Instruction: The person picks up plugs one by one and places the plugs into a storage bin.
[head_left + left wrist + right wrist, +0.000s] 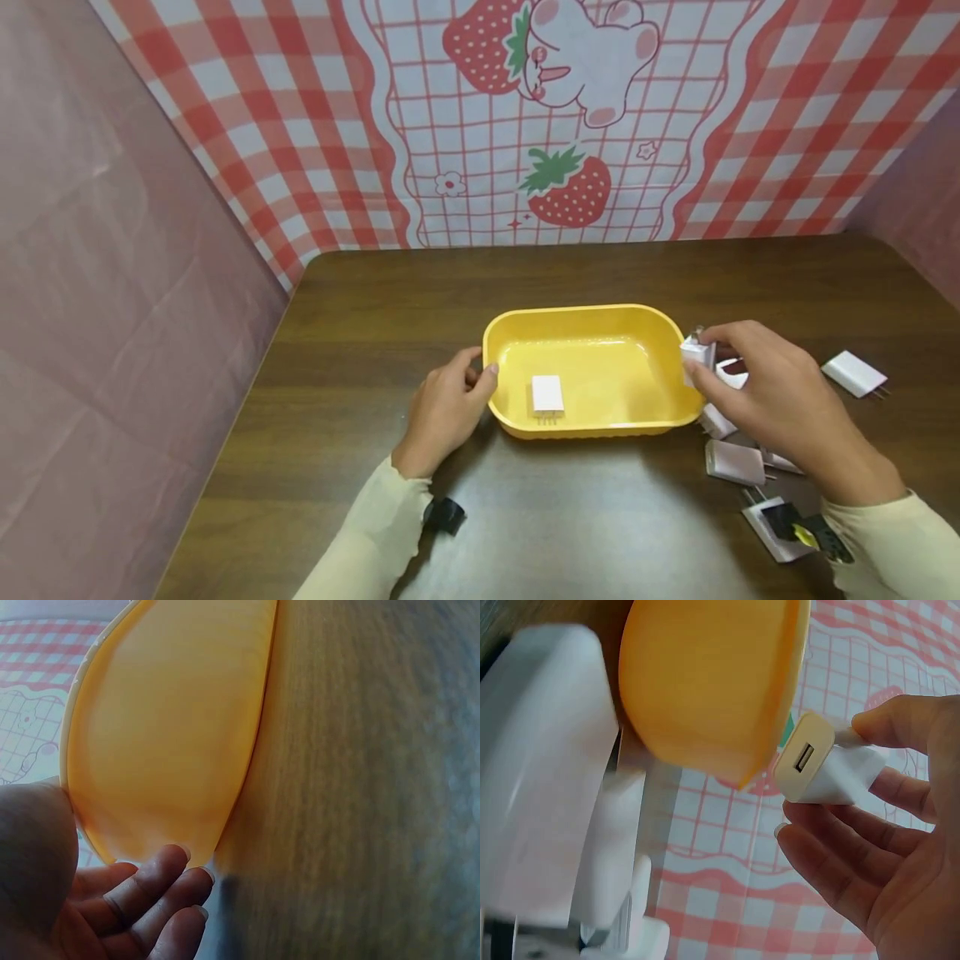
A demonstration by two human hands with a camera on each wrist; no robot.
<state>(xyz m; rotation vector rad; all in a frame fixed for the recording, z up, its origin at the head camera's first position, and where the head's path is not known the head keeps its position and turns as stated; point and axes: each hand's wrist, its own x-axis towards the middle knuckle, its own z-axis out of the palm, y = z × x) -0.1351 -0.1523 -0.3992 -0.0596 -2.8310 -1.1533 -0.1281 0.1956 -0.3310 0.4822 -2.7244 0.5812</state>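
A yellow plastic basin (pixel 592 321) sits on the table, with one white charger (pixel 547 395) lying inside it toward the left. My left hand (pixel 446 408) holds the basin's left end, thumb over the rim and fingers along the outside wall; the left wrist view shows those fingers at the yellow wall. Between thumb and fingers, my right hand (pixel 780 400) pinches a white USB charger (pixel 829 765) at the basin's right rim. Its USB port shows in the right wrist view.
Several white chargers lie right of the basin, among them one charger (pixel 735 462) below my right hand and another charger (pixel 853 373) farther right. The brown wooden table (pixel 360 333) meets a red checked cloth (pixel 300 142) at the back.
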